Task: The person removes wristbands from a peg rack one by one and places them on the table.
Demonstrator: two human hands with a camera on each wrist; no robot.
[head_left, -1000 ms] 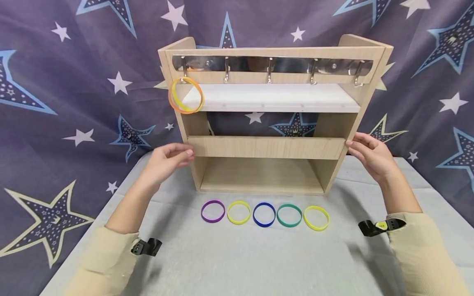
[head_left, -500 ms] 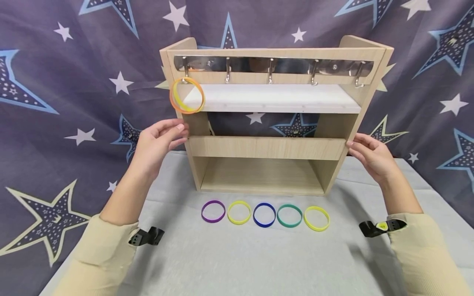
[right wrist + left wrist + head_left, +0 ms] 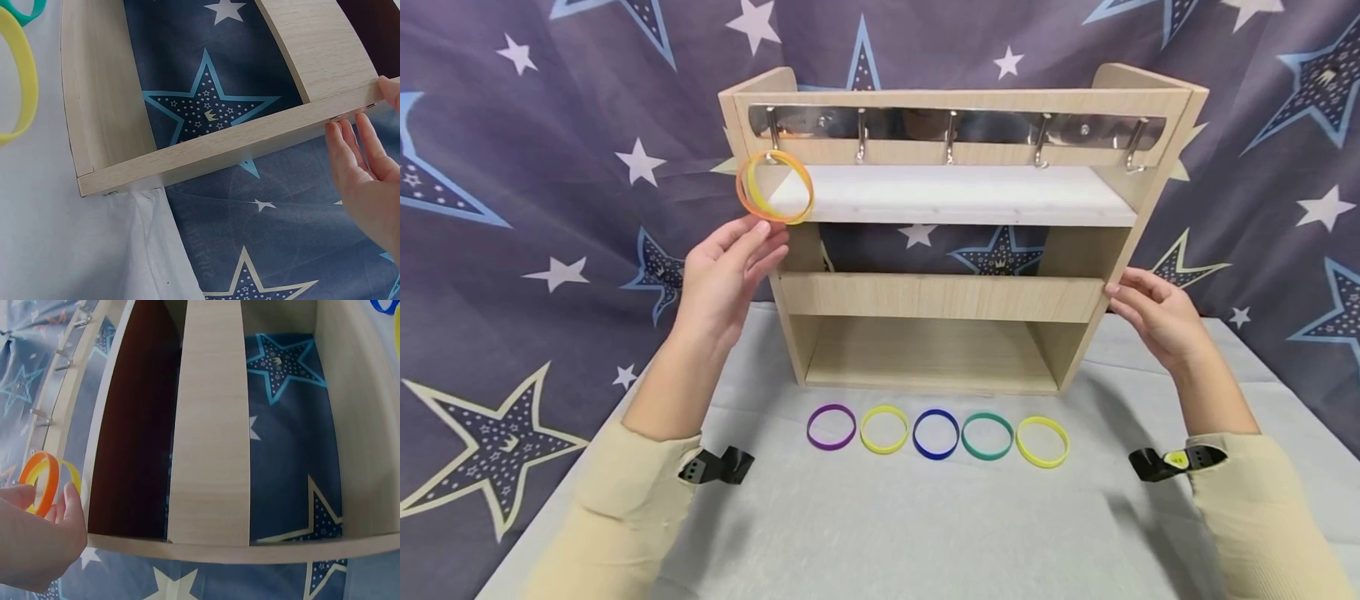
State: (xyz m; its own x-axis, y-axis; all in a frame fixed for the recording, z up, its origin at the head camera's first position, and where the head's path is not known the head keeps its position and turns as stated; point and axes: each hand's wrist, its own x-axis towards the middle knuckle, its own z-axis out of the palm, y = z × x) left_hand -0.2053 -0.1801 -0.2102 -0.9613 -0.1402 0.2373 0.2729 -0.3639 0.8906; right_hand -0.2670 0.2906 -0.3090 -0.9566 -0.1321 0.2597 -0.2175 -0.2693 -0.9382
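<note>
An orange wristband (image 3: pixel 742 193) and a yellow wristband (image 3: pixel 76 476) hang together from the leftmost hook of a light wooden shelf unit (image 3: pixel 940 297). My left hand (image 3: pixel 722 271) is raised to their lower edge, fingers fairly straight. In the left wrist view, the bands' lower part lies between thumb and fingers. My right hand (image 3: pixel 1161 317) rests at the unit's right side panel. There the right wrist view has straight fingertips (image 3: pixel 364 122) against the outer face and the thumb at the front edge.
On the grey-white tabletop (image 3: pixel 925 533), a row of wristbands lies before the unit: purple (image 3: pixel 811 440), yellow (image 3: pixel 865 442), blue (image 3: pixel 917 446), green (image 3: pixel 966 446) and another yellow (image 3: pixel 1021 450). A metal hook rail (image 3: pixel 1000 127) spans the unit's top. Star-patterned cloth (image 3: pixel 587 217) hangs behind.
My left hand has risen from beside the unit's middle board to the hanging wristbands' lower edge. My right hand stays at the side panel. The wristbands on the table have not moved.
</note>
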